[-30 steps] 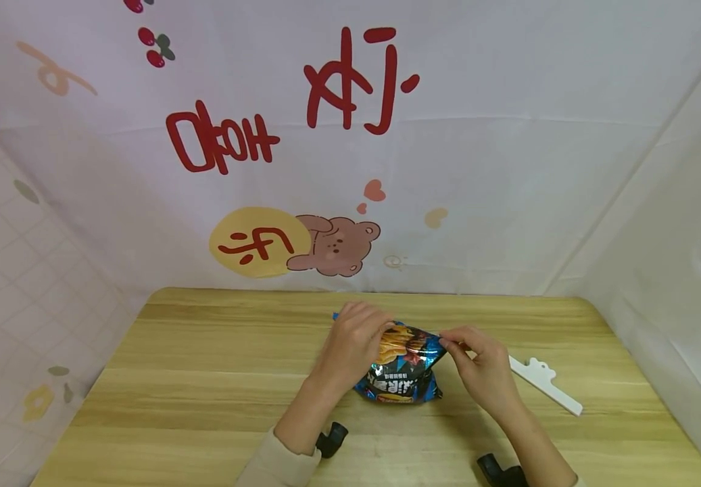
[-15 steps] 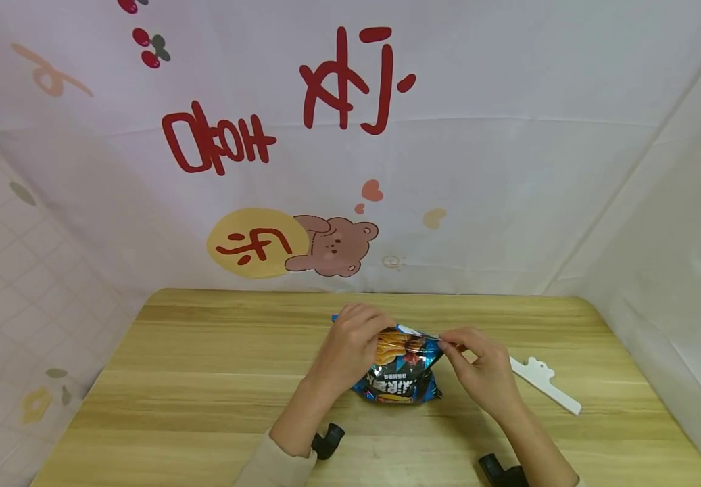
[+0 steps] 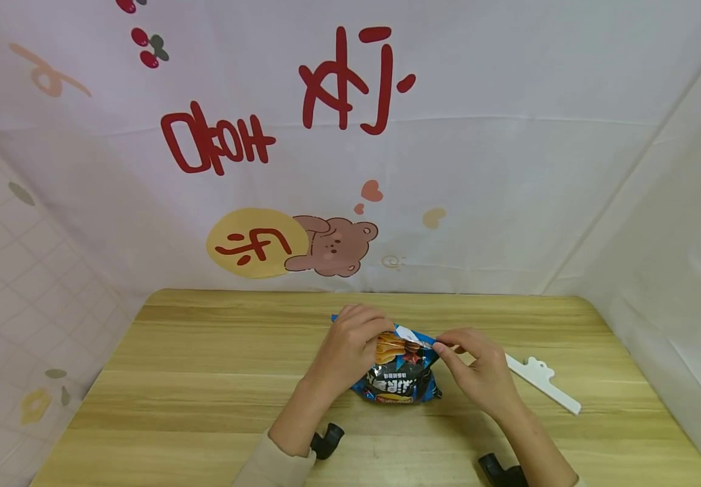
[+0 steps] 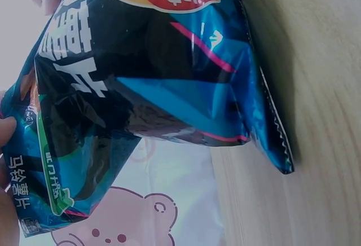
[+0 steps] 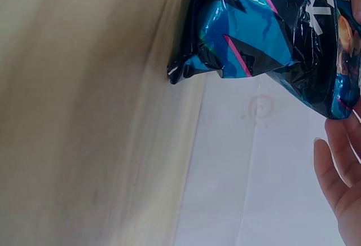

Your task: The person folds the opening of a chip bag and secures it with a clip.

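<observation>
A blue and black bag of potato chips (image 3: pixel 395 382) stands on the table in the head view, its printed front towards me. My left hand (image 3: pixel 347 348) grips the bag's top edge at the left, covering part of it. At the top right corner my right hand (image 3: pixel 480 368) pinches the edge between thumb and fingers. Between the hands a strip of the top shows blue and white, turned over towards me. The left wrist view has the bag (image 4: pixel 163 60) large, with left fingers at the left border. In the right wrist view, right fingers (image 5: pixel 338 150) touch the bag's corner (image 5: pixel 333 105).
Right of my right hand lies a long white clip (image 3: pixel 547 389) with a scalloped, cloud-like handle. Black wrist-mount parts (image 3: pixel 328 441) show by both forearms. The wooden table (image 3: pixel 216 379) ends at a white printed cloth (image 3: pixel 496 203) behind, with cloth walls at both sides.
The bag's top edge has turned over towards me, bringing the blue and white strip into sight. My right hand has shifted slightly left with the corner; the left hand has barely moved.
</observation>
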The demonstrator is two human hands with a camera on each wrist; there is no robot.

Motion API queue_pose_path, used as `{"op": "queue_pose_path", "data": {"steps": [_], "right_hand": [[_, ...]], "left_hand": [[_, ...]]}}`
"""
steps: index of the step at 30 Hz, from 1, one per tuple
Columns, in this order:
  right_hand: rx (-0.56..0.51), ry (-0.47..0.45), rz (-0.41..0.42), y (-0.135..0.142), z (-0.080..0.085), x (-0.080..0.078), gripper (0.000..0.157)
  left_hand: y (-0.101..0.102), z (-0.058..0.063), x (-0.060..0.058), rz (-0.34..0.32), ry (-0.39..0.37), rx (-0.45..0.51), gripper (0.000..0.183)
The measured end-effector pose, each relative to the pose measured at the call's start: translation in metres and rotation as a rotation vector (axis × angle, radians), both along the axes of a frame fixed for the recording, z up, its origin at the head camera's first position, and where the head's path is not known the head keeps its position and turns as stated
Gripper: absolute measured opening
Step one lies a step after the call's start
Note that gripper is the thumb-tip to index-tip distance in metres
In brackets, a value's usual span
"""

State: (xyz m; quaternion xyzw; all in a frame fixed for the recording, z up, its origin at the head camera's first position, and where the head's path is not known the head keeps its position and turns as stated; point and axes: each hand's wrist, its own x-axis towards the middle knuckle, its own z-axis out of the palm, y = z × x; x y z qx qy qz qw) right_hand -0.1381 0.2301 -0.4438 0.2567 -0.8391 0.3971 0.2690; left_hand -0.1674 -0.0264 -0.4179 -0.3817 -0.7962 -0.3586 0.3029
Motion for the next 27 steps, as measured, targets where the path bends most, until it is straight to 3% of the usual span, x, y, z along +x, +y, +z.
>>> {"op": "queue_pose_path", "data": {"steps": [5, 12, 27], "right_hand": [[0.003, 0.001, -0.004, -0.0007, -0.0007, -0.0011, 0.029], [-0.001, 0.022, -0.002, -0.002, -0.0012, -0.002, 0.031], [0.051, 0.082, -0.03, -0.0062, 0.0012, -0.0006, 0.033]], "left_hand": [[0.0006, 0.0007, 0.0008, -0.001, 0.0, -0.004, 0.026], [0.0014, 0.0029, 0.0033, 0.013, -0.01, -0.019, 0.002], [0.0025, 0.0031, 0.0032, 0.039, 0.021, -0.042, 0.015]]}}
